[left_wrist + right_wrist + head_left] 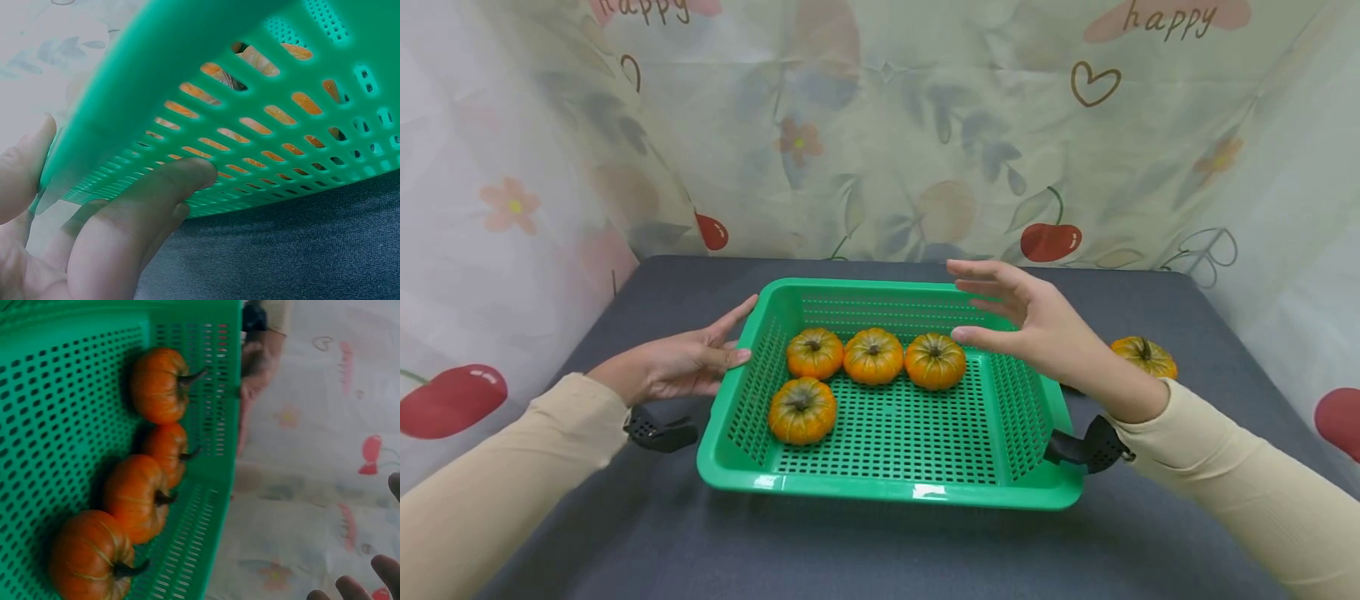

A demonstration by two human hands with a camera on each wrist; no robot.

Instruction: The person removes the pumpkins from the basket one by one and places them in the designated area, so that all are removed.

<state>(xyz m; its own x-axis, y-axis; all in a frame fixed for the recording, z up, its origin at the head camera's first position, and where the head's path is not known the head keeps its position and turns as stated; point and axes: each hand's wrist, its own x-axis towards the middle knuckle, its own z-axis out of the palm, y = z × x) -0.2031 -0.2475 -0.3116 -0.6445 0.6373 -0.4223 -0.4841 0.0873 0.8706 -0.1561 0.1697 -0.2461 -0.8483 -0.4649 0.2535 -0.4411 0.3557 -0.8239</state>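
Note:
A green perforated plastic basket point(887, 496) sits on the dark cloth in the head view. Inside it are several small orange pumpkins point(872, 357), three in a row at the back and another pumpkin point(802, 411) nearer the front left. My left hand point(681, 362) grips the basket's left rim; in the left wrist view its thumb is at the rim and its fingers point(147, 206) lie against the slotted outer wall. Over the right part of the basket my right hand point(1030, 312) is held with fingers spread, nothing in it. It hides some of the back right rim.
One more pumpkin point(1146, 357) lies on the table to the right of the basket, partly behind my right forearm. The dark tablecloth point(880, 554) reaches back to a patterned fabric wall point(880, 150), with similar fabric at both sides.

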